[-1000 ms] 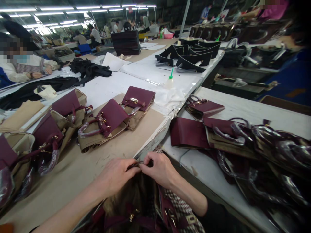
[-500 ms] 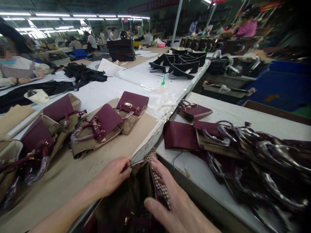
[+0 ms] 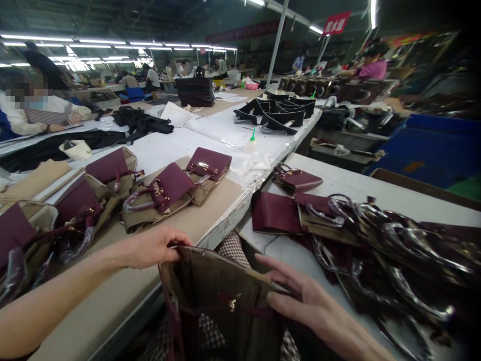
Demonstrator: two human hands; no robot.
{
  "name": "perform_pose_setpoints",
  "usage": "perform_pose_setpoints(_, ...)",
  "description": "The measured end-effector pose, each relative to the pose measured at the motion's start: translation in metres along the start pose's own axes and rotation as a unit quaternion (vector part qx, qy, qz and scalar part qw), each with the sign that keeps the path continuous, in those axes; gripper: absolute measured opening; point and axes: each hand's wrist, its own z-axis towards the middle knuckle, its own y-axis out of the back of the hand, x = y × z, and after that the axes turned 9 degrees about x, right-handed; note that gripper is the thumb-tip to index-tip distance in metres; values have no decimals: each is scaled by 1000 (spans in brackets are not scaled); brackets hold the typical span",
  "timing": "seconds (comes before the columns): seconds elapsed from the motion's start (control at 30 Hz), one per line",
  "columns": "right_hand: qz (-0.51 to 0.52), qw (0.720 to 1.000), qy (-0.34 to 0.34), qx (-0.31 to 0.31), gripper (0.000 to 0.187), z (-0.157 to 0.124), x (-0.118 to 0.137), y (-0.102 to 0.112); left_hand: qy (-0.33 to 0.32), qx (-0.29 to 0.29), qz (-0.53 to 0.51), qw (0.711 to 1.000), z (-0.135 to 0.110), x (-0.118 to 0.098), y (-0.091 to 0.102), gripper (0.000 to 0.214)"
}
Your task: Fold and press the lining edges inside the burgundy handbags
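Observation:
A handbag (image 3: pixel 205 288) with olive-brown lining and maroon edges lies over my lap, its mouth spread wide towards me. At its left corner my left hand (image 3: pixel 152 246) pinches the rim. My right hand (image 3: pixel 304 296) grips the right side of the rim, the thumb on the near side and the fingers on the far side. Small gold hardware (image 3: pixel 233 302) shows on the bag. Checked cloth (image 3: pixel 233 249) is visible behind and beneath the bag.
Maroon handbags (image 3: pixel 169 188) with plastic-wrapped handles stand on the brown-papered table to the left. More bags (image 3: pixel 361 225) are heaped on the white table to the right. A green-tipped bottle (image 3: pixel 252 143) and black pieces (image 3: pixel 278 113) are farther back. A person (image 3: pixel 45 113) sits far left.
The bag's mouth has been pulled wider. My left hand has moved left with its rim, and my right hand has moved right from over the bag onto the opposite edge.

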Motion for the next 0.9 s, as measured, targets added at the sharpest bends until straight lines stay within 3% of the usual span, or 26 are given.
perform_pose_setpoints(0.1, 47, 995, 11, 86, 66, 7, 0, 6, -2, 63, 19, 998, -22, -8, 3, 37)
perform_pose_setpoints(0.17, 46, 992, 5, 115, 56, 17, -5, 2, -3, 72, -18, 997, -24, -5, -5, 43)
perform_pose_setpoints(0.3, 0, 996, -18, 87, 46, 31, -16, -9, -25, 37, -201, 978, -10, 12, -26, 48)
perform_pose_setpoints(0.37, -9, 997, -11, 71, 45, 33, -18, -11, -20, 20, -234, 972, -4, 18, -30, 41)
perform_pose_setpoints(0.5, -3, 998, 0, 62, 40, 35, -23, -10, -13, 12, -194, 981, 5, 21, -29, 21)
perform_pose_setpoints(0.7, -20, 997, 73, -6, 34, 42, -30, -15, 3, 26, -103, 994, 18, 14, -19, 23)
perform_pose_setpoints(0.8, -76, 987, 133, -41, 27, 42, -28, -15, 8, 34, -60, 998, 24, 6, -15, 19)
perform_pose_setpoints(0.9, -170, 972, 151, -50, 24, 40, -24, -13, 11, 47, -35, 998, 31, 1, -12, 18)
